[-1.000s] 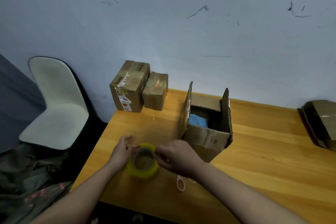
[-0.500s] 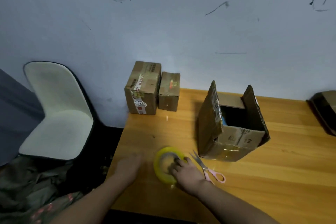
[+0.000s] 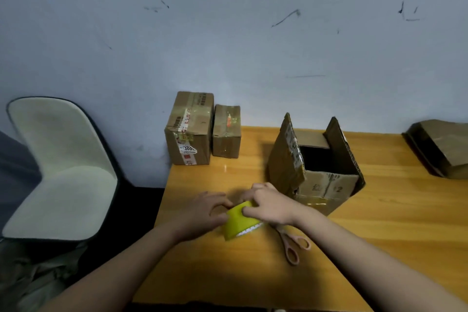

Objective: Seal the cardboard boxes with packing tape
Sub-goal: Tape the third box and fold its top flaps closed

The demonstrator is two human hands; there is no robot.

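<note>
A yellow roll of packing tape [image 3: 238, 223] stands on edge near the table's front left, held between both hands. My left hand [image 3: 202, 213] grips its left side with curled fingers. My right hand [image 3: 271, 206] curls over its top and right side, fingertips pinching the outer band. Just behind and right of my hands stands an open cardboard box [image 3: 321, 185] with two flaps upright and a dark inside. Two taped boxes, a tall one [image 3: 190, 129] and a small one [image 3: 226, 132], sit at the back left corner against the wall.
Pink-handled scissors [image 3: 291, 246] lie on the wooden table [image 3: 392, 223] right of the roll, partly under my right wrist. A flattened brown carton [image 3: 440, 147] lies at the far right. A white chair [image 3: 58, 167] stands left of the table.
The roll lay flat under my right hand; now it is tipped up on edge. My left hand came off the table and took hold of its left side.
</note>
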